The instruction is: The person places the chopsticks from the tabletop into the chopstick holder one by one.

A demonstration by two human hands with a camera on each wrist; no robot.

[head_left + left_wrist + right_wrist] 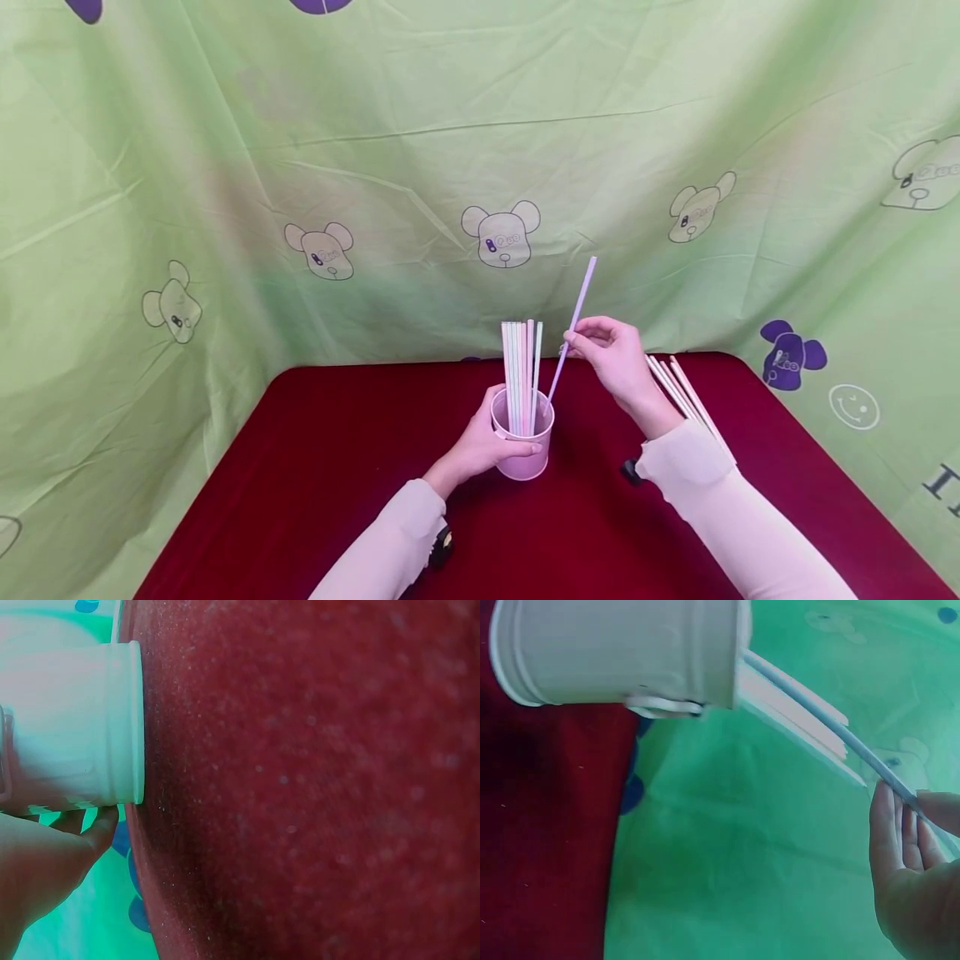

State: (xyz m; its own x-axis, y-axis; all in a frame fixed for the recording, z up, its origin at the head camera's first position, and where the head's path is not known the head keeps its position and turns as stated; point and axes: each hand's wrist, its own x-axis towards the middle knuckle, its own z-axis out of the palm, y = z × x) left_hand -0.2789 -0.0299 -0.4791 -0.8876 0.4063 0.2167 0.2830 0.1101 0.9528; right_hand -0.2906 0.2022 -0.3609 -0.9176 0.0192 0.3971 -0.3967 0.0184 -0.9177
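A small pale pink bucket [522, 469] stands on the table, holding several pastel straws [517, 367] that lean together upright. My left hand [480, 442] grips the bucket from the left, its thumb along the near side. In the left wrist view the base of the bucket [71, 727] meets the red cloth. My right hand [617, 358] pinches a lilac straw [580, 304] between thumb and fingers, right of the bucket. Tilted, that straw [821, 716] has its lower end inside the rim in the head view, apart from the bunch.
Several pale straws [682, 387] lie at the table's right side, partly behind the right forearm. Dark red cloth [337, 450] covers the table. A green printed curtain [420, 283] hangs close behind the far edge and along both sides.
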